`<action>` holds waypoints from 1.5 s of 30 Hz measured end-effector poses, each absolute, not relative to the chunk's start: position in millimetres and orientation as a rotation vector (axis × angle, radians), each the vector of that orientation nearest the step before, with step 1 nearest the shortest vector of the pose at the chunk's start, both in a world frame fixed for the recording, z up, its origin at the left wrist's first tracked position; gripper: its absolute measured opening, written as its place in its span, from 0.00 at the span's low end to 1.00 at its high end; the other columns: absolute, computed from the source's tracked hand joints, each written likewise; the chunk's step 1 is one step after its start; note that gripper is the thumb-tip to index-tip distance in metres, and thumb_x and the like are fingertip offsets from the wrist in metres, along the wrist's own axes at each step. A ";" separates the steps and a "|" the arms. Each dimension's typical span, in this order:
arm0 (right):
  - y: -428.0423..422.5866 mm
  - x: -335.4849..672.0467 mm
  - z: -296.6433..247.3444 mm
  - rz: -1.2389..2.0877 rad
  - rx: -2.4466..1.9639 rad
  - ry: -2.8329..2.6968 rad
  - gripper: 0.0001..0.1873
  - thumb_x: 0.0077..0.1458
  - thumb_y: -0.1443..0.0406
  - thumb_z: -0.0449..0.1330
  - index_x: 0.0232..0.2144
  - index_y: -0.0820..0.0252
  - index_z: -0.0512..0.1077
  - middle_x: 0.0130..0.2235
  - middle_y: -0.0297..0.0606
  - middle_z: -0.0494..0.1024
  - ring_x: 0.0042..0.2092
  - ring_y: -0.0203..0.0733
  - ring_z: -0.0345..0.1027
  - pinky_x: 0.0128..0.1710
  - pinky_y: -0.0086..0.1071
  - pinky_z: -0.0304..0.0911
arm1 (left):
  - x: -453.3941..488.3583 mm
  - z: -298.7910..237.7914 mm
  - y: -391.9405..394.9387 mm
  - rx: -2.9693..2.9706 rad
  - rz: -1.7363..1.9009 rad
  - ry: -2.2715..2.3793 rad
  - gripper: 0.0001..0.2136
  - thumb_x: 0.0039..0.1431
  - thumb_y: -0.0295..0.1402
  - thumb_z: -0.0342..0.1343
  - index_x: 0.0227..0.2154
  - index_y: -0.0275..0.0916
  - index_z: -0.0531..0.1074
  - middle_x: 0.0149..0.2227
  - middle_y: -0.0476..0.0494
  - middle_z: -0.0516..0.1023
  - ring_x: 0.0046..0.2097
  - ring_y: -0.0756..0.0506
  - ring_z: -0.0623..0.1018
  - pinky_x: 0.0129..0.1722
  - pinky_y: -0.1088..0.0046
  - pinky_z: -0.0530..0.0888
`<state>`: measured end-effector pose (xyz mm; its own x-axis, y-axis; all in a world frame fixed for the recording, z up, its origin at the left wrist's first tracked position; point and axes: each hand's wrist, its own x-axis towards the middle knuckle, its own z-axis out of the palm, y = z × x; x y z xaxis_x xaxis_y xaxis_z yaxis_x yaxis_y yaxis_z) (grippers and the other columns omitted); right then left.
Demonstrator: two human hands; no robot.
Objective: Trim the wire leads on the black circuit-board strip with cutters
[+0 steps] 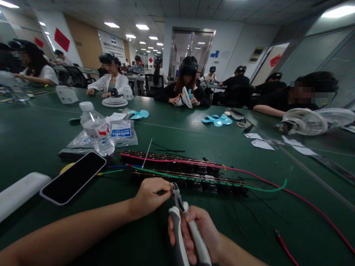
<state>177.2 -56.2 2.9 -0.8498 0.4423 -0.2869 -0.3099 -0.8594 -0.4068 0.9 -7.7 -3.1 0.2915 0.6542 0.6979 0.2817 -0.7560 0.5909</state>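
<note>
My right hand is wrapped around the handles of grey-and-white diagonal cutters, whose jaws point away from me. My left hand is pinched at the cutters' tip; what its fingers hold is hidden. Just beyond both hands lie two long black strips with thin metal rods along them. A red wire and a green wire run lengthwise over the strips. A thin white tie sticks up near their left end.
A phone, a water bottle and a plastic bag lie to the left. Blue fan blades and white fan guards are farther back. Several people sit around the green table. A short red cable lies front right.
</note>
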 end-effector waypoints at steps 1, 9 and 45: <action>-56.4 177.2 2.9 2.640 -0.529 -0.489 0.23 0.40 0.61 0.47 0.30 0.77 0.70 0.26 0.53 0.74 0.16 0.31 0.56 0.13 0.24 0.57 | 0.9 -2.8 -7.8 2.212 1.448 0.846 0.05 0.50 0.22 0.56 0.24 0.36 0.74 0.29 0.44 0.80 0.31 0.49 0.79 0.31 0.76 0.76; -56.5 176.1 1.5 2.648 -0.533 -0.441 0.22 0.39 0.61 0.47 0.29 0.74 0.70 0.25 0.52 0.75 0.15 0.29 0.52 0.11 0.24 0.56 | 1.0 -4.1 -7.6 2.185 1.434 0.853 0.04 0.50 0.22 0.56 0.24 0.35 0.74 0.29 0.44 0.80 0.31 0.49 0.79 0.32 0.76 0.75; -56.6 176.8 -4.5 2.677 -0.456 -0.443 0.15 0.39 0.61 0.46 0.23 0.68 0.66 0.22 0.45 0.72 0.16 0.26 0.41 0.09 0.19 0.39 | 1.0 -7.6 -7.3 2.146 1.408 0.875 0.04 0.50 0.22 0.57 0.25 0.35 0.74 0.29 0.45 0.79 0.32 0.49 0.78 0.34 0.76 0.74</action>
